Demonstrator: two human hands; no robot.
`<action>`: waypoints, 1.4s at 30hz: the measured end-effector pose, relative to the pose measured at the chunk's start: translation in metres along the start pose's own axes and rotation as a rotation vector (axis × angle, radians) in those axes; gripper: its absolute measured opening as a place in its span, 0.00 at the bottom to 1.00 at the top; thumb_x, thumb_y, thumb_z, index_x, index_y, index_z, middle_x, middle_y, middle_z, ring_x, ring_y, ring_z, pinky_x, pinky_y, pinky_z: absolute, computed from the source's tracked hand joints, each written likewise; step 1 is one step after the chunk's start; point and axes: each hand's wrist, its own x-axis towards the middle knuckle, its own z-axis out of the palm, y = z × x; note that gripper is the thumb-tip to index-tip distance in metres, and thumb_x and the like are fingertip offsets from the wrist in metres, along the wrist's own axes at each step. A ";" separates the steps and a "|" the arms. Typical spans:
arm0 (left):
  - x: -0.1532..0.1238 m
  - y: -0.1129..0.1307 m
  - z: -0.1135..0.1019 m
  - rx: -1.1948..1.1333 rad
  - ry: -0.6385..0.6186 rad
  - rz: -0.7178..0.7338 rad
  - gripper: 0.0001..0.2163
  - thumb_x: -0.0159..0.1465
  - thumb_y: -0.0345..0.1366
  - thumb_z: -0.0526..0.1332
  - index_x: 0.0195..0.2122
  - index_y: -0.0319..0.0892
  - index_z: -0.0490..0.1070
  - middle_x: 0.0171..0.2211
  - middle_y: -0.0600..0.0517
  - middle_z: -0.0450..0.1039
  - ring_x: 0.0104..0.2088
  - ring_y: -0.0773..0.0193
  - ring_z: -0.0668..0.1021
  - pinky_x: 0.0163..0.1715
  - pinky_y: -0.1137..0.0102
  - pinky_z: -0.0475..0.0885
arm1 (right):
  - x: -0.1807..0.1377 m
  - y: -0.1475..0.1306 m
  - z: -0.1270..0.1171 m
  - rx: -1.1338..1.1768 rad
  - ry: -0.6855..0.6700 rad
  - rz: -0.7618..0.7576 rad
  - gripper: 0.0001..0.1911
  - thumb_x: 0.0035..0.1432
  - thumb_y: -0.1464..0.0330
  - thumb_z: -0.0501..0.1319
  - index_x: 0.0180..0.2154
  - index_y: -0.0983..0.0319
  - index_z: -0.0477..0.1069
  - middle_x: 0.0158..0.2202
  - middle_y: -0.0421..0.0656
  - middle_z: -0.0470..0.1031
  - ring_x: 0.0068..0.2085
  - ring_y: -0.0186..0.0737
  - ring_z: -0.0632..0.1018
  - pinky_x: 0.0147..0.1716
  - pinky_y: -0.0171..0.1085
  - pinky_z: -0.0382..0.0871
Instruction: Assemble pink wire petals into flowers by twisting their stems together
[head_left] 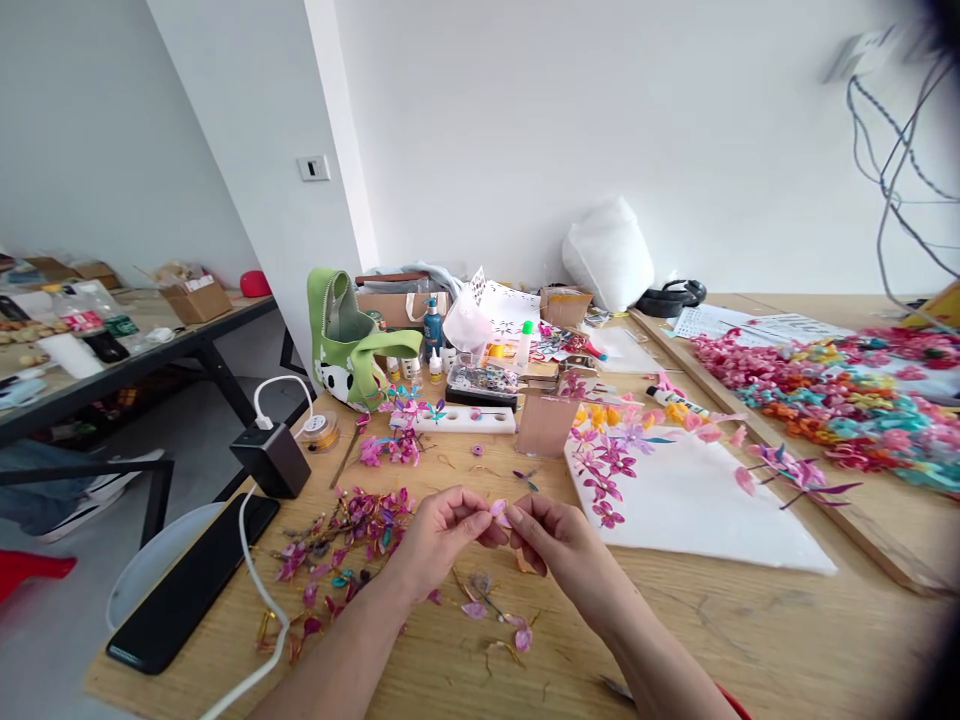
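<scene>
A: So where was the pink petal (499, 512)?
B: Smack between the left hand (448, 535) and right hand (553, 545), both pinched on it. Neither was clearly nearer, and it was too tiny to tell its long axis tbh.

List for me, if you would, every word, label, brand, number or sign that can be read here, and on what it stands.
None reads clearly enough to quote.
Blue pump bottle: label too small to read.
Red-labelled bottle: lettering blurred.
Black-and-white tube: markings too small.
Printed sheet, right: print too small.
</scene>
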 end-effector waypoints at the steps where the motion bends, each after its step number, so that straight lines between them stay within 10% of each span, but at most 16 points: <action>1: 0.000 0.000 0.000 -0.007 -0.009 -0.006 0.12 0.57 0.42 0.64 0.33 0.37 0.72 0.28 0.48 0.78 0.31 0.64 0.78 0.37 0.68 0.71 | 0.000 0.000 0.000 0.002 0.005 0.001 0.24 0.52 0.47 0.58 0.24 0.62 0.64 0.18 0.35 0.62 0.19 0.28 0.60 0.18 0.31 0.50; 42: 0.002 -0.007 -0.004 -0.034 0.022 -0.060 0.10 0.52 0.38 0.68 0.32 0.37 0.79 0.28 0.48 0.79 0.30 0.66 0.75 0.36 0.70 0.68 | 0.000 0.003 0.001 0.081 0.041 0.022 0.23 0.49 0.49 0.62 0.25 0.64 0.67 0.18 0.36 0.64 0.18 0.27 0.61 0.17 0.30 0.51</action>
